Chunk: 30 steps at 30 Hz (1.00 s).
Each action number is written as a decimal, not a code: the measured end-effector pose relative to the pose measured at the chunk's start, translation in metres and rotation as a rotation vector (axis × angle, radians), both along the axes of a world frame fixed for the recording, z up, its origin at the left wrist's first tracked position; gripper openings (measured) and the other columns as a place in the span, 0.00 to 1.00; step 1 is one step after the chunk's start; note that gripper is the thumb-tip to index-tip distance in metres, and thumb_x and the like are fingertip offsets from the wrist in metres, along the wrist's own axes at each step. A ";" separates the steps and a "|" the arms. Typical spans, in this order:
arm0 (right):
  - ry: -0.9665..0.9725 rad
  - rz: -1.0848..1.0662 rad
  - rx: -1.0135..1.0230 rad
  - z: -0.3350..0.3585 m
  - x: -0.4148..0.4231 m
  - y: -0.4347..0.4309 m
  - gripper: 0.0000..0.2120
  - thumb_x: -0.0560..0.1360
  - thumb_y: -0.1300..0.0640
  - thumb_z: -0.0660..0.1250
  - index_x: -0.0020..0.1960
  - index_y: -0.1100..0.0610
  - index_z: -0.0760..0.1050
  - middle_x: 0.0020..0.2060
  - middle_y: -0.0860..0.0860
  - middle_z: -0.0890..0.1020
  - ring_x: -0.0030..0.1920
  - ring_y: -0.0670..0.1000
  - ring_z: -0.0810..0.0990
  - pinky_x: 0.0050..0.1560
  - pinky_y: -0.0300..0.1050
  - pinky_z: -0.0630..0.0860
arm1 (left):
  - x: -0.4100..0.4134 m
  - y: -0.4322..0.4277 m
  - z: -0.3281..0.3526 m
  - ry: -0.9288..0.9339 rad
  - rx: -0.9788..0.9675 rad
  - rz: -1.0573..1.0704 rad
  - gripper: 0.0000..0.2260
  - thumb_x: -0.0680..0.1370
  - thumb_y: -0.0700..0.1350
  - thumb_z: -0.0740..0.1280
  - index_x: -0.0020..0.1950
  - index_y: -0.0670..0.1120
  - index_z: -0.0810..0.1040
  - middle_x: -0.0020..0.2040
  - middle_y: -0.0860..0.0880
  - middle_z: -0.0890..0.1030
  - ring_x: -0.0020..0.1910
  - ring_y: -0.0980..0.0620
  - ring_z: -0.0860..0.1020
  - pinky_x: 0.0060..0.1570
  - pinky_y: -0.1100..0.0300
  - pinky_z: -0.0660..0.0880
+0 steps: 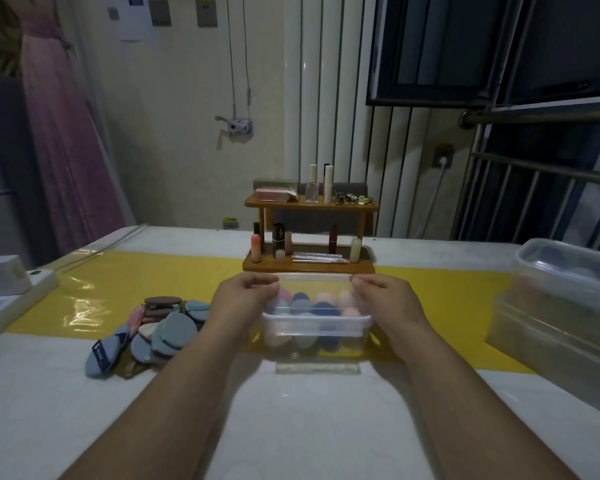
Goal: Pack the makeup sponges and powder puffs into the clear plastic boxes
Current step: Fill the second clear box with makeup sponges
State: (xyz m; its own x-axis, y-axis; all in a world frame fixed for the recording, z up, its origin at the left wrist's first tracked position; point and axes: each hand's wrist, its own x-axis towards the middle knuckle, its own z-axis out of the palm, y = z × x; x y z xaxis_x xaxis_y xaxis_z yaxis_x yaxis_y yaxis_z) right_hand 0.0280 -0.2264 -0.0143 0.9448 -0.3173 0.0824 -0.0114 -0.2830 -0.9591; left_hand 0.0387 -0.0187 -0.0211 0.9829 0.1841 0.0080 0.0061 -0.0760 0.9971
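A clear box [315, 319] sat on the worktop [49, 393], straddling the near edge of a yellow strip [136, 282]. Inside it lay the sponges [323, 306], pink, peach, blue and pale green, packed close together and filling most of the floor of the box.

Both hands were on the box. The left hand [243, 296] held its far left corner and the right hand [385, 296] its far right corner. On each hand the fingers were curled in, with the fingertips [272, 280] pinching the clear top edge at the far side of the box. Whether that edge was the rim itself or a lid lying on it could not be told through the clear plastic. Both forearms ran along the sides of the box, toward the camera.

Left of the box, close to the left forearm, a loose pile of puffs [160, 327] lay on the worktop, mostly grey-blue with some brown and pink ones, overlapping one another. Just beyond the box stood a wooden rack [309, 265] of two levels, with lipsticks and small bottles on it. Well to the right of the box were more clear boxes [561, 289], one stacked on another, the upper one with dark round shapes inside. Far to the left of the box a white carton [7, 282] rested at the worktop's edge.
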 end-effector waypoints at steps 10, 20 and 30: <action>-0.080 0.106 -0.365 -0.003 -0.005 0.002 0.19 0.77 0.42 0.67 0.65 0.49 0.79 0.64 0.45 0.79 0.62 0.51 0.76 0.58 0.45 0.71 | -0.014 -0.004 0.006 -0.150 0.443 -0.007 0.10 0.78 0.59 0.66 0.44 0.57 0.81 0.51 0.54 0.83 0.48 0.55 0.78 0.48 0.54 0.77; 0.128 0.421 -0.646 0.014 -0.017 -0.011 0.53 0.61 0.49 0.83 0.79 0.45 0.59 0.77 0.44 0.62 0.73 0.50 0.65 0.71 0.47 0.67 | -0.014 0.011 0.013 -0.089 0.874 -0.435 0.46 0.67 0.53 0.79 0.79 0.59 0.57 0.74 0.55 0.67 0.66 0.53 0.70 0.63 0.57 0.72; 0.037 0.341 -0.514 -0.003 -0.008 -0.008 0.48 0.64 0.51 0.82 0.78 0.45 0.62 0.78 0.45 0.58 0.70 0.49 0.68 0.60 0.40 0.71 | -0.006 0.004 -0.008 -0.240 0.757 -0.317 0.36 0.71 0.51 0.77 0.75 0.60 0.64 0.75 0.54 0.66 0.63 0.56 0.68 0.55 0.66 0.71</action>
